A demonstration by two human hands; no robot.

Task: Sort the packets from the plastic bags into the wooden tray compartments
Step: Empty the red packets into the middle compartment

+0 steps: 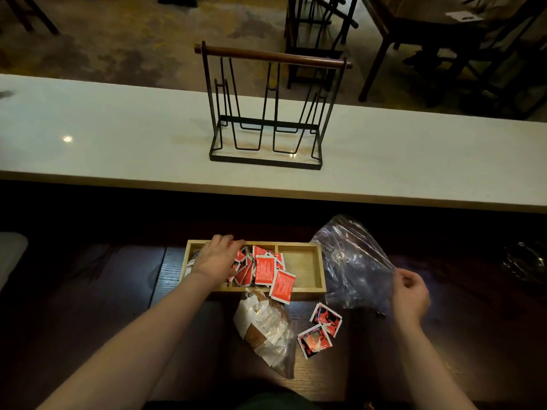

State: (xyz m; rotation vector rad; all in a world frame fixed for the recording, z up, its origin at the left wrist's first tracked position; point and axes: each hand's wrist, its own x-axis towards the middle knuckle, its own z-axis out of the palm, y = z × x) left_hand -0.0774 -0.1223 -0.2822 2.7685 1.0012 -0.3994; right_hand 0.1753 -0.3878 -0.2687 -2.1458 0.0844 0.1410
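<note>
Head view: looking down at a dark wood tabletop, pretty dim lighting
Left hand: reaching into the left end of the wooden tray, fingers relaxed and spread over the far rim and the packets, not really clamped on anything
Tray middle: a pile of red packets in the center compartment, one of them hanging over the near rim
Tray right: that compartment looks bare wood
Near side, middle: a clear bag of white and brown packets lying on the tabletop, just touching the tray's front edge
Loose ones: two red-and-black packets flat on the tabletop right of that bag
Right hand: pinching the edge of a crumpled, see-through plastic bag held up beside the tray's right end
Behind: a black wire rack with a wooden handle on a pale counter
</note>
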